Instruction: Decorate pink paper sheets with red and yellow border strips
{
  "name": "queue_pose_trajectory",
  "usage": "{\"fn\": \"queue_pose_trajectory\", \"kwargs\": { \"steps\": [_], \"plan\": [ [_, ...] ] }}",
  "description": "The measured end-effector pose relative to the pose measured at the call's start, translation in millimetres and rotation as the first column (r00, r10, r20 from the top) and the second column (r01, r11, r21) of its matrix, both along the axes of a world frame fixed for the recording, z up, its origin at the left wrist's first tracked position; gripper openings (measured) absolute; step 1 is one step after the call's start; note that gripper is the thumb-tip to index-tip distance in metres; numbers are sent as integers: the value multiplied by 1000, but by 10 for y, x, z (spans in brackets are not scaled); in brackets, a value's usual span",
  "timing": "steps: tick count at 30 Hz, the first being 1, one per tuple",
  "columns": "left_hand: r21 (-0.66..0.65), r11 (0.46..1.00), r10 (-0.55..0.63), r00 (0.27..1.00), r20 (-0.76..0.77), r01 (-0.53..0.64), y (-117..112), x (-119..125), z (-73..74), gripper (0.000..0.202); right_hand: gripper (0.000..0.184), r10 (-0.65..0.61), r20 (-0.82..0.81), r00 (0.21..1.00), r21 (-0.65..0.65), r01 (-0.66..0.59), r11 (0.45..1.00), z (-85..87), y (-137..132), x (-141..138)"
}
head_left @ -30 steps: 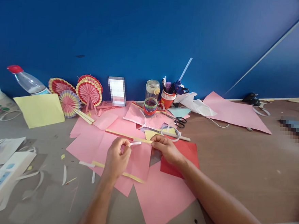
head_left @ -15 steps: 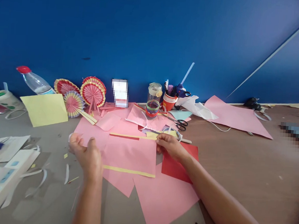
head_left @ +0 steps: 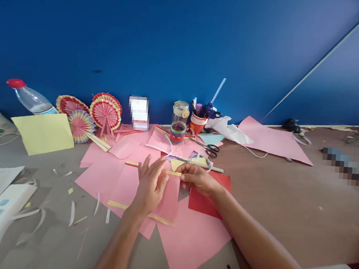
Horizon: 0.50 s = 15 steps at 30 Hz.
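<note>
"What surrounds our hands?"

"Beyond the pink sheet (head_left: 171,199) lie black-handled scissors (head_left: 212,150); a red sheet (head_left: 208,196) lies under our right wrist. Paper fans (head_left: 106,114) lean near the blue wall (head_left: 186,36), to the left."

"Any writing?"

"We can't read any: the upright screen (head_left: 139,112) is blurred, the label on the red-capped bottle (head_left: 32,99) too small."

"Containers?"

"A red cup (head_left: 197,125) holds pens and a blue tool (head_left: 211,111). Beside it stands a lidded jar (head_left: 180,110); we can't tell its contents."

"Our fingers?"

"Our right hand (head_left: 198,179) pinches the yellow strip (head_left: 174,173) at the sheet's far right corner. Our left hand (head_left: 150,185) spreads its fingers above the sheet, which lies over other pink paper (head_left: 98,179)."
</note>
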<state>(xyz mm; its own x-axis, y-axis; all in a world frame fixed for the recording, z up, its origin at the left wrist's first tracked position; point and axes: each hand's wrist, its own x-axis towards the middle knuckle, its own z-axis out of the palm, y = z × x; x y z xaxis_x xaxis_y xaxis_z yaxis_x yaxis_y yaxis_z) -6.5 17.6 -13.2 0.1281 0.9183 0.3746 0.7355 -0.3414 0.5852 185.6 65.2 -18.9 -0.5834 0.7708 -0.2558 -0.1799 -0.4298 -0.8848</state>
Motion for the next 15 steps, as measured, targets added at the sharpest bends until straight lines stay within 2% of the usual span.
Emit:
{"fn": "queue_pose_trajectory", "kwargs": {
  "steps": [4,8,11,15],
  "plan": [
    [-72,996,-46,999,-25,44,-26,-6,109,23,36,118,-21,993,4,-118,993,8,-19,-5],
    [-96,995,-31,999,-17,29,-34,-33,178,13,36,144,-31,989,-2,-144,990,-27,-8,8],
    [-99,994,51,999,-7,-51,-13,-90,177,12,35,78,-64,995,4,-78,997,-39,10,21],
    [-129,985,115,993,-20,-117,10,-137,130,10,31,-112,-13,994,81,113,990,-10,-29,-42]
  ]
}}
